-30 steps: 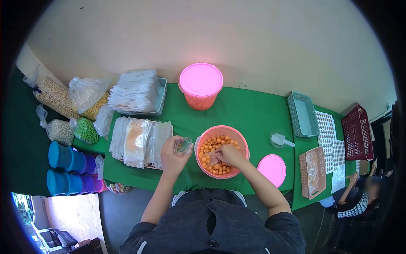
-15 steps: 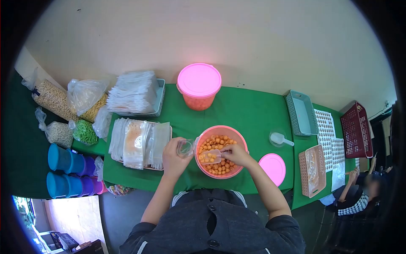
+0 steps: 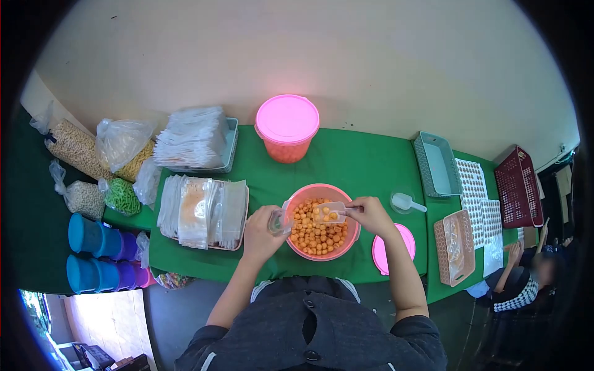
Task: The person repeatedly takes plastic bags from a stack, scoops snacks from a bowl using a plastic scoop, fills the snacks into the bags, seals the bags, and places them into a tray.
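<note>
A pink tub [image 3: 354,238] of round orange snack balls [image 3: 315,238] stands near the table's front edge. Over its upper part, my right hand [image 3: 370,216] grips the handle of a clear scoop [image 3: 329,213] with several balls in it. My left hand [image 3: 262,234] is wrapped round a small clear cup [image 3: 278,222] at the tub's left rim; the cup is tilted, and its contents are hard to make out.
Behind stands a lidded pink tub [image 3: 287,127]. Plastic bags [image 3: 197,210] fill a tray on the left. To the right are a pink lid [image 3: 394,247], another scoop [image 3: 407,202], baskets [image 3: 455,247] and a person [image 3: 526,284].
The scoop has come up out of the balls with some in it and moved up and right with my right hand. My left hand has turned the cup towards the tub.
</note>
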Demonstrator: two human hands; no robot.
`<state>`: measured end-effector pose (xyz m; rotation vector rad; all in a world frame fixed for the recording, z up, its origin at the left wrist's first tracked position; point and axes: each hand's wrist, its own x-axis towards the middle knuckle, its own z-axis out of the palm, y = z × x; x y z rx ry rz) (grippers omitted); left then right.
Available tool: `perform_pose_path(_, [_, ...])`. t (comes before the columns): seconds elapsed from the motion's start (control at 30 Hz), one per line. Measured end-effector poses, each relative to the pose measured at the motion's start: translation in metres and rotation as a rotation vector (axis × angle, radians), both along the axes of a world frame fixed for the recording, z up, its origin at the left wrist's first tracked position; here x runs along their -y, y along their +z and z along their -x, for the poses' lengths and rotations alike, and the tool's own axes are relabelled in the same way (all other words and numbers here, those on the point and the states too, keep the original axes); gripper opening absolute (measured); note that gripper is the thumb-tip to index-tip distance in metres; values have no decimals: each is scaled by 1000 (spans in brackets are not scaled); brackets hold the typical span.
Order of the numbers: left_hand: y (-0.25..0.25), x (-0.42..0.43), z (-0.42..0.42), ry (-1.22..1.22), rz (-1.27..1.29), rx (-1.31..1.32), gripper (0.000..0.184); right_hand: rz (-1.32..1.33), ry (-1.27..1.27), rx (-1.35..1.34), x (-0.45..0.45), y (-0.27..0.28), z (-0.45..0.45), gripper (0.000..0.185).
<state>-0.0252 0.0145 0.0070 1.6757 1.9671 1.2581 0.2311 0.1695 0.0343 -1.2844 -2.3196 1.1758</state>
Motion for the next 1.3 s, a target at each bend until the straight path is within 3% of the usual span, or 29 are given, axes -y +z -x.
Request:
perform_pose_path(0.3, [-3, 4, 1, -5, 13, 33, 41, 222, -59, -90, 1, 7, -5, 33])
perform_pose_path(0.53, [-3, 2, -11, -121, 88, -83, 48, 164, -19, -145, 12, 32, -1, 33])
perform_pose_path(0.73, [0, 0, -36, -216, 89, -112, 56, -107, 153, 39, 37, 71, 14, 31])
perform_pose_path(0.8, [-3, -1, -42, -224, 100, -106, 57, -437, 300, 137, 47, 77, 18, 24])
perform_pose_path(1.07, [-1, 1, -43, -196, 132, -22, 67, -690, 263, 200, 74, 112, 25, 21])
perform_pose_path(1.17, [-8, 2, -41, -80, 141, 167, 66, -665, 145, 130, 67, 113, 21, 20])
perform_pose_path(1.23, [-19, -5, -37, -77, -322, 428, 56, -651, 63, 76, 57, 104, 17, 20])
perform_pose_path(1.3, [-9, -5, -25, -131, -280, 583, 50, -534, -47, 2, 44, 76, 16, 18])
